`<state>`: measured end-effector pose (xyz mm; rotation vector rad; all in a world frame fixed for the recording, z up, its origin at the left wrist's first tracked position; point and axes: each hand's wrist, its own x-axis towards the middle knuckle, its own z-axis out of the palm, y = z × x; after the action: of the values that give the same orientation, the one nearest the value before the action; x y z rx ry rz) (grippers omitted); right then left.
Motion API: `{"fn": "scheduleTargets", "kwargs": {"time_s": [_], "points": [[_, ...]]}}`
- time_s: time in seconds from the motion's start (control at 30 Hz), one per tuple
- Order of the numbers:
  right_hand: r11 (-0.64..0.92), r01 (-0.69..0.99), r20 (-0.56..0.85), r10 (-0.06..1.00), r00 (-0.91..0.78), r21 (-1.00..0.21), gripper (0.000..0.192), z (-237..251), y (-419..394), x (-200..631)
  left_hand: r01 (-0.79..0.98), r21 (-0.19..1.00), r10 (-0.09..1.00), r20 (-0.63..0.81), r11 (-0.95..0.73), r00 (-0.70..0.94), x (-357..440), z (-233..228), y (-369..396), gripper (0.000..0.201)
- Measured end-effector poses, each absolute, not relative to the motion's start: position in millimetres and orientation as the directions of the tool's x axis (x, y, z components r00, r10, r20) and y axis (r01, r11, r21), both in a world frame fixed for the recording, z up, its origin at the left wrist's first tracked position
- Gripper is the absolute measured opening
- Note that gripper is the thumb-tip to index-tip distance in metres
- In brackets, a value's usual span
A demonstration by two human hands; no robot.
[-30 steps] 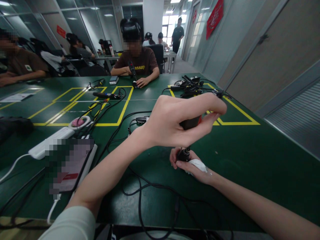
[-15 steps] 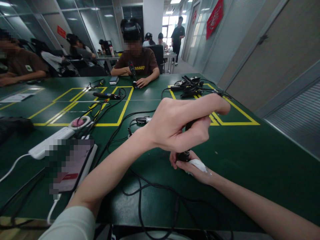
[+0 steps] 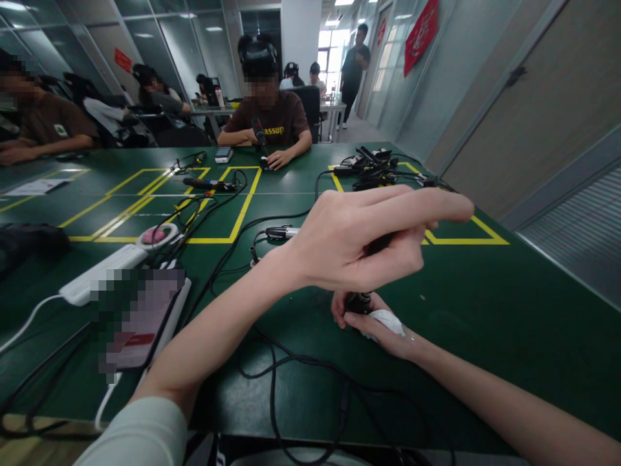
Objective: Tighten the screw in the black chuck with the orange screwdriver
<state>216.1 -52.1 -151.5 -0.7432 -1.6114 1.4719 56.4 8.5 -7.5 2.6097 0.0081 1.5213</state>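
Note:
My left hand (image 3: 349, 239) is raised over the table, thumb and fingers curled around the upper part of a black electric screwdriver (image 3: 359, 302), its index finger stretched to the right. Most of this tool is hidden by my hands; a ringed, dark lower part shows between them. Below, my right hand (image 3: 383, 327) closes around that lower end, fingers wrapped, with a white patch (image 3: 388, 321) stuck on the hand near the wrist. What lies inside the right palm is hidden. The tool stands roughly upright above the green table (image 3: 466, 336).
Black cables (image 3: 310, 362) loop in front of me. A phone (image 3: 145, 323), a white power strip (image 3: 104, 275) and a tape roll (image 3: 158, 236) lie left. A silver-black tool (image 3: 281, 233) lies beyond my left wrist; a heap of black tools (image 3: 371, 168) farther back. A co-worker (image 3: 272, 123) sits opposite.
My left hand's fingers have shifted to the right, the index finger reaching out farther around the tool. My right hand stays nearly in place. The view has turned slightly.

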Motion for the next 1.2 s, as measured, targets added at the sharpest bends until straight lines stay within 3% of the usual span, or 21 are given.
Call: {"fn": "scheduleTargets", "kwargs": {"time_s": [0.23,0.47,0.63,0.9,1.2], "points": [[0.133,-0.114,0.172,0.852,-0.494,-0.985,0.044,-155.4,-51.3,215.6,0.018,0.154,0.140,0.842,-0.988,0.521,56.1,-8.6,6.6,0.036],[0.099,-0.124,0.148,0.859,-0.491,-0.987,0.045,-155.4,-51.5,215.5,0.052,0.109,0.121,0.897,-0.993,0.426,55.4,-7.8,3.0,0.031],[0.116,-0.113,0.158,0.852,-0.499,-0.987,0.043,-153.4,-51.3,216.1,0.009,0.102,0.096,0.901,-0.995,0.423,55.8,-5.7,3.6,0.014],[0.125,-0.086,0.152,0.849,-0.506,-0.988,0.042,-149.4,-52.7,215.6,-0.074,0.177,0.117,0.857,-0.981,0.502,52.6,-5.9,7.0,0.029],[0.141,-0.104,0.174,0.847,-0.503,-0.985,0.043,-154.1,-51.0,215.3,0.005,0.127,0.116,0.891,-0.992,0.439,54.8,-3.7,3.0,0.019]]}}
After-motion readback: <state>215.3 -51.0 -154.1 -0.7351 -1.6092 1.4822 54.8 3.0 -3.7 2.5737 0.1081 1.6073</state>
